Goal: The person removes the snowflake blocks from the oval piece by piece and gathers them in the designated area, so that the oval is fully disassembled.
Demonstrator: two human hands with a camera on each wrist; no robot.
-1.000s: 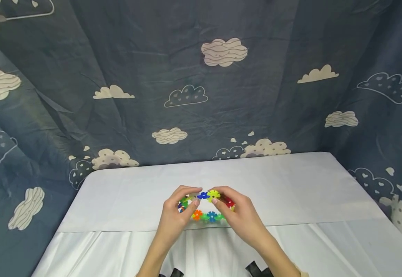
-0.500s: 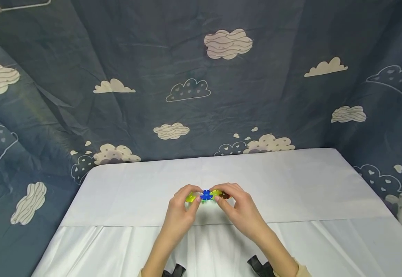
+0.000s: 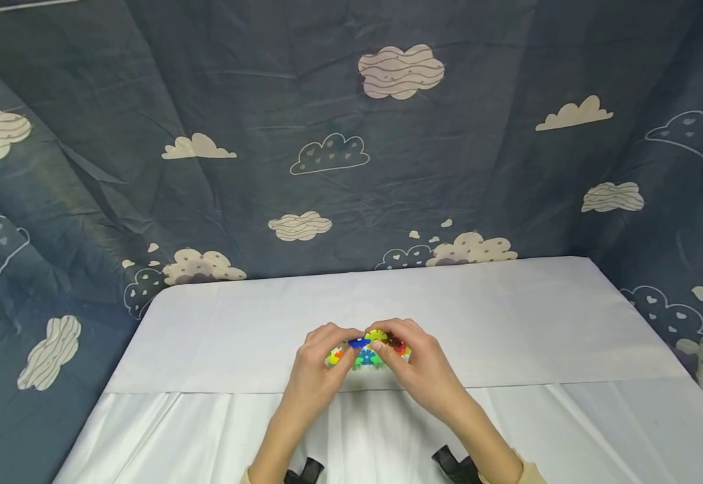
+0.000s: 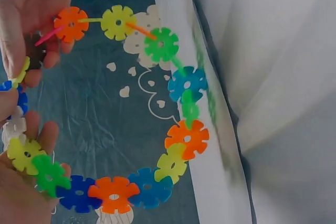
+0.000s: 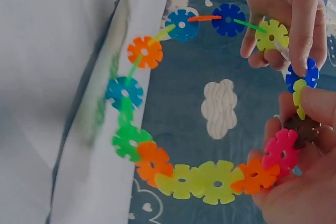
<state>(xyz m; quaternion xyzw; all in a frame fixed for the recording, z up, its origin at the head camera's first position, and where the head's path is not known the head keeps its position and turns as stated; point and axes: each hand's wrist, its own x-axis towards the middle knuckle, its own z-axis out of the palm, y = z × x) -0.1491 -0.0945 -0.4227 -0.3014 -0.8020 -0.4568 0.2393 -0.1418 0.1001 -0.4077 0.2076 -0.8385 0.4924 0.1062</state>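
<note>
Both hands hold a ring-shaped chain of notched flower-shaped plastic discs in many colours, hanging in a loop above the white table. In the head view my left hand (image 3: 318, 366) pinches a blue disc (image 3: 359, 343) between thumb and fingers. My right hand (image 3: 424, 363) pinches the adjoining yellow disc (image 3: 377, 335). Seen from the right wrist, the blue disc (image 5: 303, 75) and the yellow disc (image 5: 299, 98) meet edge to edge. A white disc (image 4: 14, 128) and a dark brown disc (image 5: 301, 131) flank them, partly hidden by fingers.
A white cloth-covered table (image 3: 218, 343) lies under the hands, with a fold line across its front. Dark blue cloud-print cloth (image 3: 255, 107) hangs behind and at the sides. Two black straps (image 3: 306, 470) show at the bottom edge near the forearms.
The ring has swung: its low side dropped out of sight half a second ago and shows again now. The blue disc has turned nearly edge-on. Both hands keep their pinch, fingers slightly closer together.
</note>
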